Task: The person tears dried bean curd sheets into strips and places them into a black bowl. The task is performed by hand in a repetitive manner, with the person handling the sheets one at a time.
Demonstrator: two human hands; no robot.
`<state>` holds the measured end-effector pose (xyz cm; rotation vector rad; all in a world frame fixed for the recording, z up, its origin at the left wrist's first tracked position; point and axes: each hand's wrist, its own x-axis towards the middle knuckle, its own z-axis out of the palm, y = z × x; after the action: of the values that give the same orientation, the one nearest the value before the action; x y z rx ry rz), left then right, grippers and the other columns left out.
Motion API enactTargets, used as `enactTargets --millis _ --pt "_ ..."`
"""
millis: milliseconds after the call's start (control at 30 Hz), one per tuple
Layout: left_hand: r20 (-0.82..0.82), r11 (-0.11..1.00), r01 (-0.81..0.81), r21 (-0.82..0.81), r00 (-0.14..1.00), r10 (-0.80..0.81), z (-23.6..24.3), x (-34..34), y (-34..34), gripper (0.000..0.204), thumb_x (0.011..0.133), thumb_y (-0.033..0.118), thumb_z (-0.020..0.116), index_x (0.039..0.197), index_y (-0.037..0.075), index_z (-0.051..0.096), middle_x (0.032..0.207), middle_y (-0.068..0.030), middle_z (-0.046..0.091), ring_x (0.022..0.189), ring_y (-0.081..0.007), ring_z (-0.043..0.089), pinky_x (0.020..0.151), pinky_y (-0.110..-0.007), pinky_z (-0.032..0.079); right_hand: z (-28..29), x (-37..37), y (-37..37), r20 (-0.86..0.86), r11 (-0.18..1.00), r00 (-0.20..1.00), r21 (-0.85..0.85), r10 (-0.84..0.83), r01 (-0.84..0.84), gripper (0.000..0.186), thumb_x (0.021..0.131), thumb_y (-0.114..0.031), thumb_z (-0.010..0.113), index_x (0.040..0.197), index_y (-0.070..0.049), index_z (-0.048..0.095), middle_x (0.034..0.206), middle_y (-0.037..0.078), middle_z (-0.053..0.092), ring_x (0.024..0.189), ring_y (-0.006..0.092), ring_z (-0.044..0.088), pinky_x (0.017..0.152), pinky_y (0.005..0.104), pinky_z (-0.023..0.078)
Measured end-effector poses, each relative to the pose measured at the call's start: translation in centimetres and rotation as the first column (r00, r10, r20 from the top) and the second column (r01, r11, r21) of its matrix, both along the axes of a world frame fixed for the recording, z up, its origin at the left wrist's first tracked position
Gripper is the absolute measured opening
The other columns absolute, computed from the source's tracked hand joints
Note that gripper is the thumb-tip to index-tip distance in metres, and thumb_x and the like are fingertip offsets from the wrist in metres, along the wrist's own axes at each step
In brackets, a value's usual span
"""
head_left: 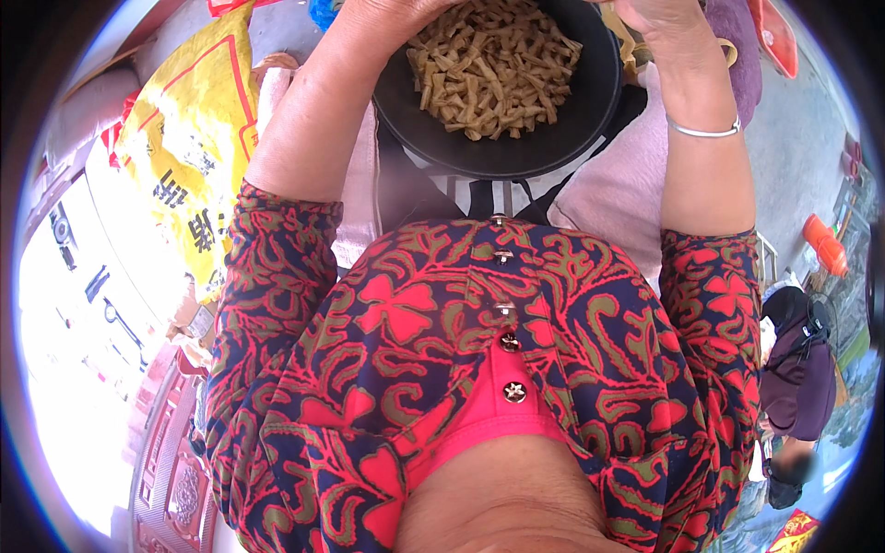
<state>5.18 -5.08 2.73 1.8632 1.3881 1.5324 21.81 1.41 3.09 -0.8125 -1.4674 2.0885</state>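
Grey floor (pixel 800 115) lies right of the round black bowl (pixel 595 103), short brown strips (pixel 498 74) pointing every way between left hand (pixel 410 7), nearer, and right hand (pixel 658 13), each grip's opening and hold impossible to tell

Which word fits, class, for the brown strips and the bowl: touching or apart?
Touching. The head view shows the brown strips heaped inside the bowl, the pile's lower edge lying on its dark inner surface.

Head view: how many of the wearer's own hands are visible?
2: the left hand by the dark pan's upper left, the right hand by its upper right. The top edge cuts off part of both.
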Motion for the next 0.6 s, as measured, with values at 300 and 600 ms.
enactTargets --millis 300,600 --pt "0.104 0.921 -0.111 -0.372 0.982 0.160 0.9 0.4 0.2 0.009 0.084 0.003 0.062 0.076 0.000 0.059 0.070 -0.0001 0.056 0.065 -0.0070 0.049 0.056 -0.021 0.040 -1.2 1.1 1.0 -0.286 0.953 0.938 -0.169 0.195 -0.250 0.012 0.093 -0.013 0.064 0.102 -0.005 0.067 0.061 -0.005 0.050 0.044 0.0020 0.037 0.038 0.0174 0.029" --pt "-0.079 0.936 0.114 -0.334 0.986 -0.149 2.0 -1.0 0.3 0.027 0.086 0.022 0.072 0.081 -0.004 0.063 0.070 -0.0031 0.057 0.065 -0.0098 0.049 0.056 -0.027 0.041 -0.8 0.6 0.7 -0.142 1.000 0.990 -0.005 0.023 -0.024 0.010 0.097 -0.011 0.056 0.097 -0.006 0.066 0.061 -0.008 0.049 0.045 0.0006 0.036 0.040 0.0164 0.028"
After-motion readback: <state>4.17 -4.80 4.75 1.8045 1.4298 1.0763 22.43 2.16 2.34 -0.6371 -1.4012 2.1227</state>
